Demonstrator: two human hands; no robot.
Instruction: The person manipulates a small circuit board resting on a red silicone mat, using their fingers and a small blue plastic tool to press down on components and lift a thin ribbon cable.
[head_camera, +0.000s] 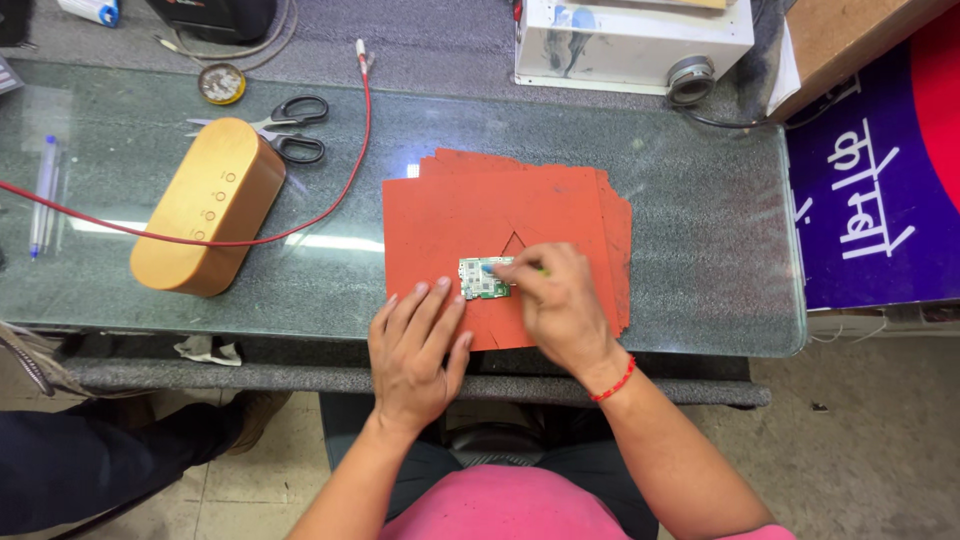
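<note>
On the orange mat (560, 200), the left hand (415, 345) lies flat and open beside the small, light, likely fragile circuit board (483, 279), best gripped by its edges, while the right hand (560, 300) pinches a green tool (540, 270).

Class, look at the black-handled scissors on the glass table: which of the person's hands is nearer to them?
Left. The left hand lies flat on the orange mat, below-right of the scissors; the right hand, at the small circuit board, is farther right.

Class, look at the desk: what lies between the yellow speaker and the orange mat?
In the head view, only a red wire crosses the bare glass between the speaker and the mat.
</note>
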